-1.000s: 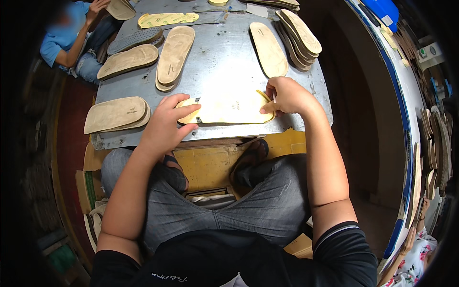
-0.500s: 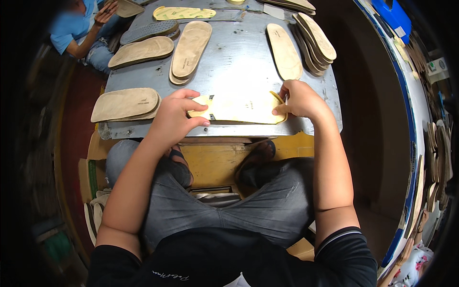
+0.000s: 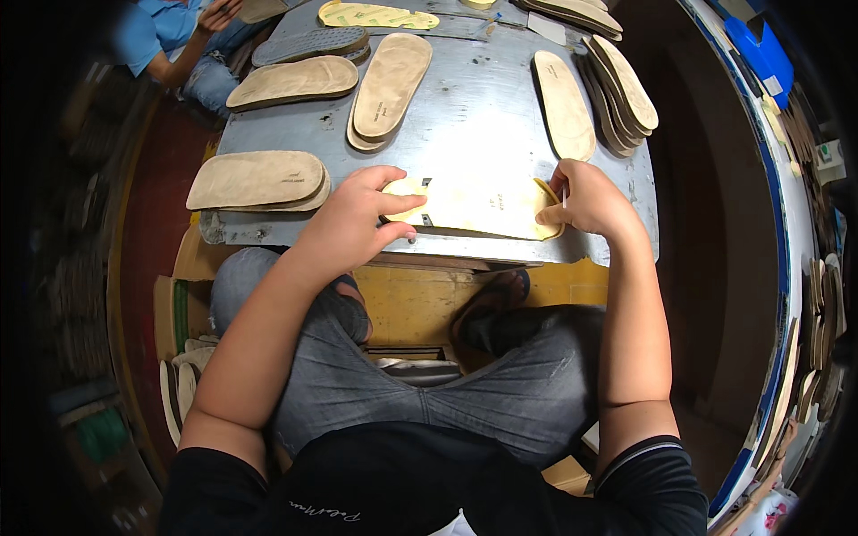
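Lying flat near the front edge of the grey metal desk (image 3: 483,107), the pale yellow flat sole-shaped insole (image 3: 478,207) is pinned at both ends. The left hand (image 3: 353,228) presses its left tip with spread fingers; the right hand (image 3: 585,198) pinches its right end. Left of the insole sits a stack of tan suede footbeds (image 3: 259,181). Beyond it lie a paired tan footbed (image 3: 391,85) and a fanned row of tan insoles (image 3: 617,89). Farther off, a person in a blue shirt (image 3: 152,40) sits.

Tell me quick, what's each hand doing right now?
Left hand: open, pressing on the yellow insole.
Right hand: pinching the insole's other end.
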### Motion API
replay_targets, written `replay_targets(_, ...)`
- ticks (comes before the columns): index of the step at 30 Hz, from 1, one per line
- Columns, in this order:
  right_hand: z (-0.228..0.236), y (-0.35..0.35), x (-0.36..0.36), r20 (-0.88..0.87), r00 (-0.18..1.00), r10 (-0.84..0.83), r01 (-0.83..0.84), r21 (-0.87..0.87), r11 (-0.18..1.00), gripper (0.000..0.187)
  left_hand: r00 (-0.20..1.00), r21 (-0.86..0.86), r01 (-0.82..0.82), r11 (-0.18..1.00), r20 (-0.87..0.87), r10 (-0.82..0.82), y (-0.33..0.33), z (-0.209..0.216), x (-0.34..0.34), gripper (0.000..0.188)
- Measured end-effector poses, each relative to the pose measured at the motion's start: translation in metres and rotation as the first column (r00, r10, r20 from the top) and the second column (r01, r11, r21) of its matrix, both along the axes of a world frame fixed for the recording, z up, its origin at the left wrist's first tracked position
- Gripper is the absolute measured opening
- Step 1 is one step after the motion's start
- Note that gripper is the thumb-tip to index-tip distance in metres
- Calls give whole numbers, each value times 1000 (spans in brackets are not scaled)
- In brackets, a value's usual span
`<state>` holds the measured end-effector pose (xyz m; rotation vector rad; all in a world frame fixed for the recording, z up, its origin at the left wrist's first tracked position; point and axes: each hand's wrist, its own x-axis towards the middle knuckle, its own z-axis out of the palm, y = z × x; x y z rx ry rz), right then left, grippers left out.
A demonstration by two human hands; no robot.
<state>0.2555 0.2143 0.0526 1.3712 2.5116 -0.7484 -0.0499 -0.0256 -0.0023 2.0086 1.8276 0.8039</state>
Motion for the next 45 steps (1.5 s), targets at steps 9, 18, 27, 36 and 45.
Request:
replay_targets(9,12,1,5,-54,998,-44,44,6,999,48,990,-49,-35,998,137,42,2,-2,7,44)
replay_targets(18,-5,-40,-43,-741,651,-161,-97,-292,951,35,998,31,-25,999,62,23,11,-6,26,38)
replay_targets(27,-53,-52,-75,-715,697,50,-114,-41,993,21,998,18,-5,1000,58,4,15,-2,26,38)
replay_targets(36,-53,-55,-84,-715,694,88,-161,-36,986,20,997,0,16,1000,78,-16,15,-1,25,39)
replay_targets(45,-61,-53,-89,-759,636,135,-144,55,988,21,998,-6,20,1000,59,-20,15,1,25,40)
